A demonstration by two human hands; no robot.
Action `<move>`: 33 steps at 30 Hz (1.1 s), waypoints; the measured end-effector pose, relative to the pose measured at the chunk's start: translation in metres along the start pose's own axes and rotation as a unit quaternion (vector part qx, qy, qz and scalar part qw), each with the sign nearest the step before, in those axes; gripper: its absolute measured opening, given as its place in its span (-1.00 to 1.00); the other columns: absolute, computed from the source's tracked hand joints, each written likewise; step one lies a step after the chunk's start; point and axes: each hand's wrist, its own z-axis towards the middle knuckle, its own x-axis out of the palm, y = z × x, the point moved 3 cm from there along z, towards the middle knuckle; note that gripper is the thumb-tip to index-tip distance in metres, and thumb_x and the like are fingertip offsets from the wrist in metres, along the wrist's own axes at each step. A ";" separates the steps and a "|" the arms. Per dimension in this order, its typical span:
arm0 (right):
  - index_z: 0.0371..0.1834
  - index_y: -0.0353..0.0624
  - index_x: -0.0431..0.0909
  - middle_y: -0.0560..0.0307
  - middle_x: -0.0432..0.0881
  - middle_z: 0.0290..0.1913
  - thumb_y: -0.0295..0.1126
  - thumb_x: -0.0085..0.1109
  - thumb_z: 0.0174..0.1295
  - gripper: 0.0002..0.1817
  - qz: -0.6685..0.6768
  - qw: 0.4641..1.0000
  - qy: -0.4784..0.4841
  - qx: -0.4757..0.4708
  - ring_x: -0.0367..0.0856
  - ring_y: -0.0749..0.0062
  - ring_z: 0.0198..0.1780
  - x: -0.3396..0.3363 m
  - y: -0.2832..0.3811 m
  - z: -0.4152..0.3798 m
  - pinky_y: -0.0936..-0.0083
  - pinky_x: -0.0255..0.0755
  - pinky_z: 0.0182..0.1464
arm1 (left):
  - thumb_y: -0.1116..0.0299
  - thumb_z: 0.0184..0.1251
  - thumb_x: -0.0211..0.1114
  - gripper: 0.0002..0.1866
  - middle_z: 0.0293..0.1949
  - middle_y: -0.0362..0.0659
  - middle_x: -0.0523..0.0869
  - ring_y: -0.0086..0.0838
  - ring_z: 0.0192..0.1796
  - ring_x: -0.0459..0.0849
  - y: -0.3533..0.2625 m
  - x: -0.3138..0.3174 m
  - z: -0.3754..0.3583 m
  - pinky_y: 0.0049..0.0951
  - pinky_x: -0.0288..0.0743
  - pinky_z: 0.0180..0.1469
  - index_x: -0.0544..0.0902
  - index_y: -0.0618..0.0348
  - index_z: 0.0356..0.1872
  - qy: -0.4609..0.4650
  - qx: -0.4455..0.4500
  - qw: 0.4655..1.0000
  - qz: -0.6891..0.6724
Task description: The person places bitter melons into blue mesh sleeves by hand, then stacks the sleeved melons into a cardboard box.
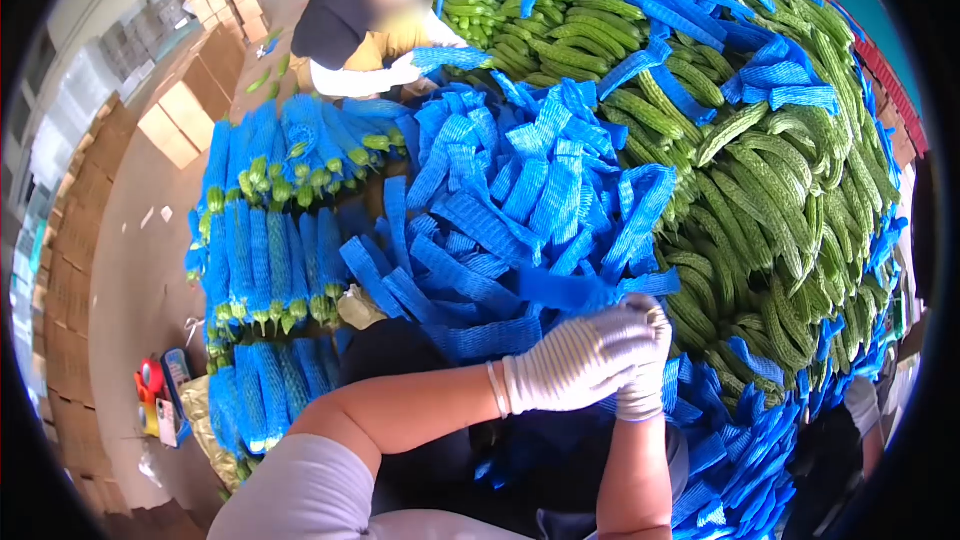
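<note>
We see our gloved left hand (575, 365) and right hand (645, 365) pressed together, fingers curled round a blue foam net sleeve (570, 290) at the near edge of the heap of sleeves (510, 200); beyond lie piled green gourds (770, 200), sleeved gourds (270, 240) stacked leftward, and another person (370, 25) farthest off
</note>
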 end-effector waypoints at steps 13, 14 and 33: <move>-0.22 -0.20 0.54 0.35 0.52 -0.37 -0.58 0.21 0.23 -0.90 -0.339 0.937 0.006 -0.086 0.33 0.77 -0.37 0.025 -0.020 -0.014 0.74 0.30 -0.34 | 0.46 0.27 0.10 -0.83 -0.33 -0.14 0.69 -0.39 -0.33 0.62 0.074 -0.019 -0.022 -0.40 0.49 -0.28 0.65 0.15 -0.22 -0.083 -0.347 0.910 -0.211; -0.22 -0.19 0.54 0.36 0.51 -0.39 -0.58 0.21 0.22 -0.90 -0.360 0.931 0.033 -0.055 0.32 0.77 -0.38 0.026 -0.021 -0.015 0.74 0.30 -0.35 | 0.44 0.33 0.09 -0.82 -0.31 -0.29 0.67 -0.60 -0.32 0.55 0.076 -0.016 -0.022 -0.54 0.44 -0.27 0.64 0.12 -0.16 -0.176 -0.398 0.770 -0.466; -0.16 -0.17 0.57 0.19 0.64 -0.19 -0.56 0.29 0.18 -0.82 -0.137 0.913 0.346 0.169 0.58 0.58 -0.23 0.069 -0.028 -0.055 0.63 0.48 -0.13 | 0.31 0.30 0.14 -0.75 0.18 -0.13 0.51 -0.24 0.25 0.42 0.061 -0.057 -0.013 -0.17 0.30 0.26 0.63 -0.22 -0.04 0.051 -0.115 0.974 0.186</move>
